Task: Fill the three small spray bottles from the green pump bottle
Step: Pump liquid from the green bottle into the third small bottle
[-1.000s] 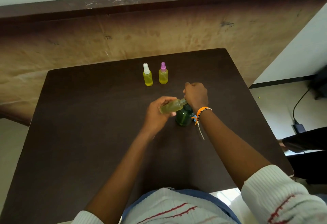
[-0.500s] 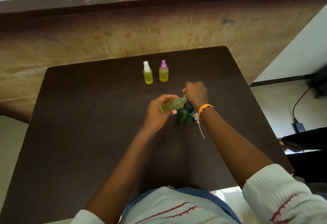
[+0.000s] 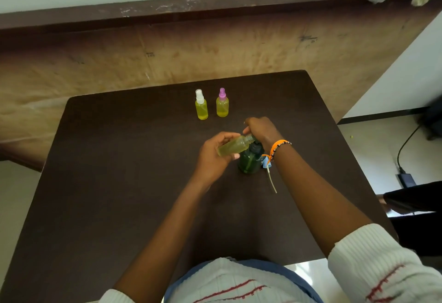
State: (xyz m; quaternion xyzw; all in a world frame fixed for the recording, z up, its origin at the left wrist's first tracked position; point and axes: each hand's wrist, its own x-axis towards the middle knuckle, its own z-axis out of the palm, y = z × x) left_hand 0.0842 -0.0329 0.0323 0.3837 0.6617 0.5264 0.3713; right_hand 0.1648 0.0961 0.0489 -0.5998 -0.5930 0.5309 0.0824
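Two small spray bottles, one with a white cap point(image 3: 201, 108) and one with a pink cap point(image 3: 222, 104), stand side by side at the far middle of the dark tabletop point(image 3: 119, 159), both holding yellow liquid. Nearer, the left hand point(image 3: 215, 154) grips a third, uncapped spray bottle point(image 3: 233, 146) tilted toward the green pump bottle point(image 3: 248, 162), whose top the right hand point(image 3: 260, 130) covers with curled fingers

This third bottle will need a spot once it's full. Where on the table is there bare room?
Bare tabletop lies left of the left hand, and beside the white-capped bottle and pink-capped bottle. It is crowded around the green pump bottle, where the right hand and the loose spray tube sit.
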